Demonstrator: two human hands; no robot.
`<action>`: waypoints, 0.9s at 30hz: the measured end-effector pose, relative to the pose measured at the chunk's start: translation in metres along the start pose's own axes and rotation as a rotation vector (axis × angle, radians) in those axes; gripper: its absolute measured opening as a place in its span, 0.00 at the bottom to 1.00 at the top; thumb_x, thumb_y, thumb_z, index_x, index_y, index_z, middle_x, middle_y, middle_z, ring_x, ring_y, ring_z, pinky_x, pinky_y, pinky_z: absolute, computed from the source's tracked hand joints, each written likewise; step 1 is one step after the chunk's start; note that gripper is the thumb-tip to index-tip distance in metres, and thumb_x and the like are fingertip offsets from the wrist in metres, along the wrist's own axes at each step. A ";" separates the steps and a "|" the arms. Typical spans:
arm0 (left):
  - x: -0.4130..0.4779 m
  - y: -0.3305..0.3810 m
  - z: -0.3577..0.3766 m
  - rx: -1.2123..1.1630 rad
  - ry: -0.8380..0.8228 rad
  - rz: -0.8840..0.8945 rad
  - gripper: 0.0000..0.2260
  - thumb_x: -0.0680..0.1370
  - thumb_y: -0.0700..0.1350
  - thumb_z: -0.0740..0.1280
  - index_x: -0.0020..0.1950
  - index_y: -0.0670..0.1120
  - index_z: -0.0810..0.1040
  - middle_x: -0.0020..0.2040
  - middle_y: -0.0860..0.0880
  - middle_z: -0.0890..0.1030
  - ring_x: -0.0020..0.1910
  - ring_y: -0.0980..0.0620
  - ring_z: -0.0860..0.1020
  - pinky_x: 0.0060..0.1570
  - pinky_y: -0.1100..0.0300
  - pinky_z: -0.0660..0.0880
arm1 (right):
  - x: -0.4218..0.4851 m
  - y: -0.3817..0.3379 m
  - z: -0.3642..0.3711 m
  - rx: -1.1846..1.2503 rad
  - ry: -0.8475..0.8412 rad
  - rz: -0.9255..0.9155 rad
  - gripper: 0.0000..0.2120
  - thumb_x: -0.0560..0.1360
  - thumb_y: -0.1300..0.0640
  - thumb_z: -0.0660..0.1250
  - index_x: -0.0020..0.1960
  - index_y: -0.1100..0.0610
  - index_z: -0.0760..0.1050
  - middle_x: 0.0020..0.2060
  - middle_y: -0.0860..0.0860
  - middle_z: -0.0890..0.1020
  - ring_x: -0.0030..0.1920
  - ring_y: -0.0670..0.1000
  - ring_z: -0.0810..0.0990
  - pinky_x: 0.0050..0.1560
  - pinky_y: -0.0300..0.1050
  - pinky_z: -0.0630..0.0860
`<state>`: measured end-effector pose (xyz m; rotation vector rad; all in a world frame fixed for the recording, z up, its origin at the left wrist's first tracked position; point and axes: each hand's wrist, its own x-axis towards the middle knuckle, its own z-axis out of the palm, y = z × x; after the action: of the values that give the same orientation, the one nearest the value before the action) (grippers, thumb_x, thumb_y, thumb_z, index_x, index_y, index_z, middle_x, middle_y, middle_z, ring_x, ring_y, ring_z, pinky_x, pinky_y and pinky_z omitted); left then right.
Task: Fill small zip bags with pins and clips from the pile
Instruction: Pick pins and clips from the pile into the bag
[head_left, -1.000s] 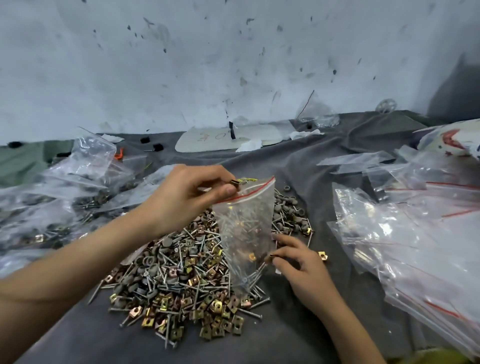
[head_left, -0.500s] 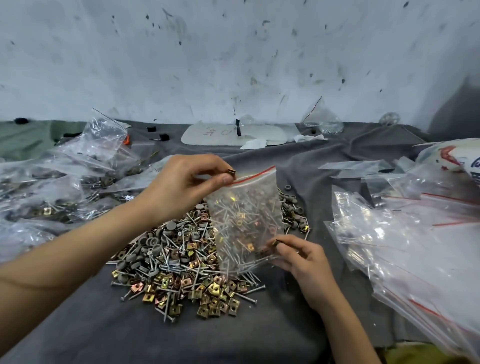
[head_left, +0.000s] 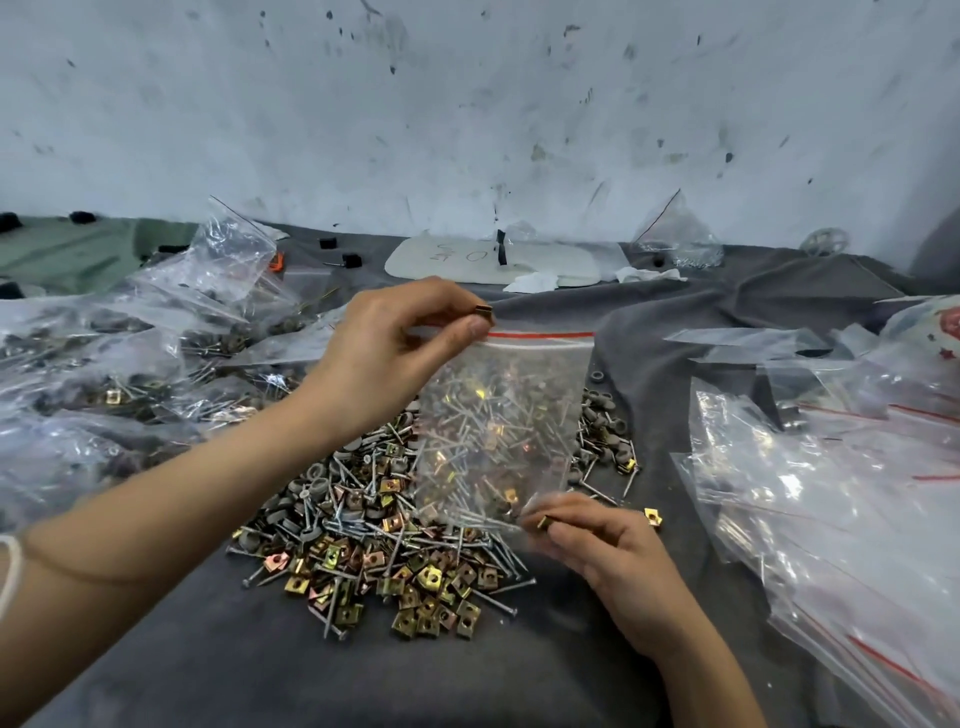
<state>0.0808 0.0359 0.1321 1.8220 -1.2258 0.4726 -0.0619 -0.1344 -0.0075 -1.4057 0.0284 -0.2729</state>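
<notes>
— Clear plastic with a red strip along the mouth: where is that clear plastic zip bag (head_left: 498, 415)?

— It is held upright above the pile of silver pins, brass-coloured square clips and grey round washers (head_left: 363, 530), with its lower edge just over the heap. Pins and yellow clips show through the plastic. I cannot tell how many lie inside the bag and how many lie behind it.

— And the left hand?

— The left hand (head_left: 395, 358) pinches the bag's top left corner between thumb and forefinger, and its other fingers are curled under. A small brass clip (head_left: 483, 310) sits at the tip of the forefinger, just above the red strip.

— What about the right hand?

— The right hand (head_left: 597, 540) is low, at the bag's bottom right corner, with its fingers curled in. Its thumb and forefinger pinch a second brass clip (head_left: 543, 521). That corner is blurred, so I cannot tell whether the hand grips the plastic too.

— What does everything lie on?

— A dark grey cloth (head_left: 260, 665). One loose brass clip (head_left: 653, 516) lies on it just to the right of the right hand. At the left is a heap of clear bags filled with pins and clips (head_left: 130, 364). At the right is a stack of flat empty zip bags with red strips (head_left: 831, 493). Further back, a flat white board with handwriting (head_left: 493, 260) lies near the stained white wall (head_left: 467, 104).
</notes>
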 end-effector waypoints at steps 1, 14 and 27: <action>0.000 0.002 0.000 -0.005 0.001 -0.003 0.09 0.77 0.50 0.65 0.51 0.47 0.81 0.45 0.57 0.82 0.45 0.60 0.80 0.47 0.68 0.76 | -0.001 0.001 0.000 0.086 0.023 0.006 0.05 0.69 0.64 0.70 0.43 0.65 0.84 0.49 0.57 0.82 0.53 0.55 0.82 0.52 0.46 0.79; 0.009 0.020 -0.004 0.119 -0.160 0.221 0.09 0.75 0.46 0.69 0.54 0.47 0.82 0.47 0.56 0.82 0.47 0.62 0.80 0.49 0.72 0.75 | -0.009 -0.010 -0.012 0.378 0.375 -0.081 0.08 0.66 0.63 0.65 0.38 0.62 0.84 0.42 0.55 0.83 0.41 0.54 0.84 0.39 0.48 0.80; 0.018 0.016 0.000 0.112 -0.434 0.041 0.13 0.71 0.50 0.69 0.50 0.46 0.86 0.40 0.53 0.85 0.39 0.63 0.81 0.38 0.70 0.74 | -0.003 -0.008 -0.011 -0.067 0.654 -0.020 0.14 0.74 0.69 0.65 0.36 0.56 0.83 0.46 0.50 0.84 0.53 0.53 0.80 0.54 0.41 0.75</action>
<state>0.0748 0.0242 0.1518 2.0666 -1.5542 0.1716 -0.0683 -0.1454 -0.0023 -1.3310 0.5649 -0.7445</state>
